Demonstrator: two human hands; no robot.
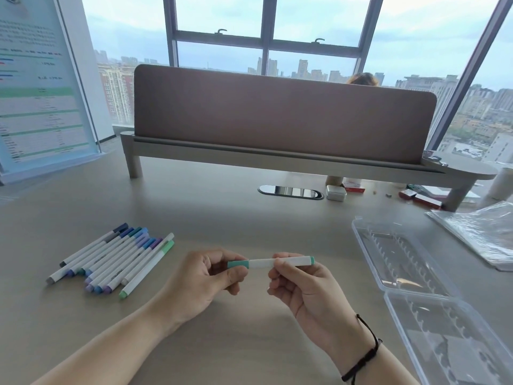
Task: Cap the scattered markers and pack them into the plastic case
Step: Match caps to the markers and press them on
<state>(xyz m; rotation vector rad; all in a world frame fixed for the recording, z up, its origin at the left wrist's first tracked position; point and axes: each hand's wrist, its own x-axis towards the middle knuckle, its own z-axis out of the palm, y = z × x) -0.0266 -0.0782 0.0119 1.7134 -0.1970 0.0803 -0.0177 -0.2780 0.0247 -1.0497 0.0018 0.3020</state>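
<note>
Holding: both hands keep a white-barrelled marker with a teal cap [270,263] level above the beige tabletop [222,212], near its front middle.
Left hand: the left hand [204,276] pinches the teal cap [238,264] between thumb and curled fingers.
Right hand: the right hand [301,284] wraps its curled fingers round the white barrel; a black cord bracelet [366,354] circles that wrist.
Marker row: a cluster of capped white markers with blue, purple, grey and green caps [113,259] lies to the left, side by side and touching, slanted, well apart from the hands.
Case: the clear plastic case with ribbed slots [399,257] lies open to the right, its hinged lid [455,343] nearer the person and running out of frame at the lower right.
Open room: bare tabletop shows between hands and case, and between hands and marker row.
Far edge: a brown desk divider on a grey raised shelf [283,112] bounds the far side; a crinkled clear plastic bag [483,232] lies just beyond the case.
</note>
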